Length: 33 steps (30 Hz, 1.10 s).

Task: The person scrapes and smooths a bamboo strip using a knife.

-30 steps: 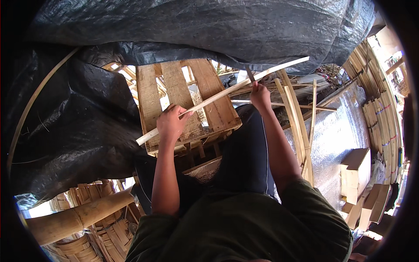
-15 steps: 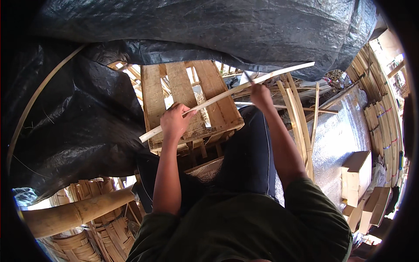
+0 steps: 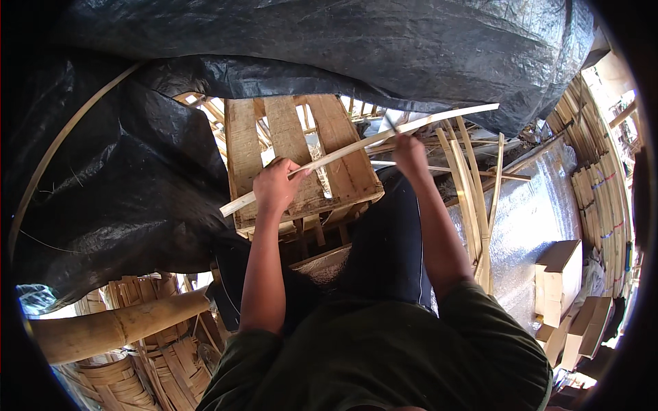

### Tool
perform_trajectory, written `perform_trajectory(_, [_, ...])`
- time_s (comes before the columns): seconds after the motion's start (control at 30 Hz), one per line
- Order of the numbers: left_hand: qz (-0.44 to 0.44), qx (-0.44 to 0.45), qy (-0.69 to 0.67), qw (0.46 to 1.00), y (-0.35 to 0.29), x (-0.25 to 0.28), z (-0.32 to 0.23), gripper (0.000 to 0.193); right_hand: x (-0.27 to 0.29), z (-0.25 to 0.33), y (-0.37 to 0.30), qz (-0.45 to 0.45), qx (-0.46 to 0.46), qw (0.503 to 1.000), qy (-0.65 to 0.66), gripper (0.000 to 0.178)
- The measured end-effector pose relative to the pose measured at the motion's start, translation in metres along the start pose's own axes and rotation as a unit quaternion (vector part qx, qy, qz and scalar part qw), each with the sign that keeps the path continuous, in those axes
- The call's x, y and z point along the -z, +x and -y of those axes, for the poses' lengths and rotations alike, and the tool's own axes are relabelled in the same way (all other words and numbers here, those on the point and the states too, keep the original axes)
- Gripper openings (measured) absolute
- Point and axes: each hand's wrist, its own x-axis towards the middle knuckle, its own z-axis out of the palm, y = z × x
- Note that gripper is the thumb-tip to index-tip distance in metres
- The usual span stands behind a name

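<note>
A long pale bamboo strip (image 3: 349, 148) slants across a wooden slatted crate (image 3: 288, 123), its right end higher and farther away. My left hand (image 3: 275, 185) is closed round the strip near its lower left end. On the strip's right half, my right hand (image 3: 410, 152) grips a knife (image 3: 391, 123) whose dark blade crosses the strip; the fist hides the handle. The strip bends slightly downward toward its far right tip.
Several split bamboo strips (image 3: 466, 192) lean beside my right leg, over a silvery sheet (image 3: 528, 205). Black plastic sheeting (image 3: 329, 48) hangs ahead and to the left. A thick bamboo pole (image 3: 123, 325) lies at lower left. Cardboard boxes (image 3: 558, 281) and bundled strips (image 3: 600, 185) stand at right.
The strip and both hands hold nearly the same place. My right hand and the knife have shifted very slightly, and the view has tilted a little.
</note>
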Motion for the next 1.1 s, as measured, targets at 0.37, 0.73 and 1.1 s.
perform_trajectory(0.37, [0.030, 0.022, 0.006, 0.999, 0.004, 0.000, -0.004, 0.036, 0.002, -0.023, -0.006, 0.003, 0.129, 0.990, 0.065, 0.037])
perform_trajectory(0.73, [0.014, 0.002, -0.018, 1.000, 0.003, 0.002, -0.010, 0.033, 0.006, -0.017, -0.006, -0.099, -0.045, 0.994, 0.011, 0.031])
perform_trajectory(1.1, [0.005, -0.013, -0.030, 0.999, 0.008, -0.007, -0.007, 0.038, -0.002, -0.019, -0.014, 0.031, 0.203, 0.979, 0.012, 0.043])
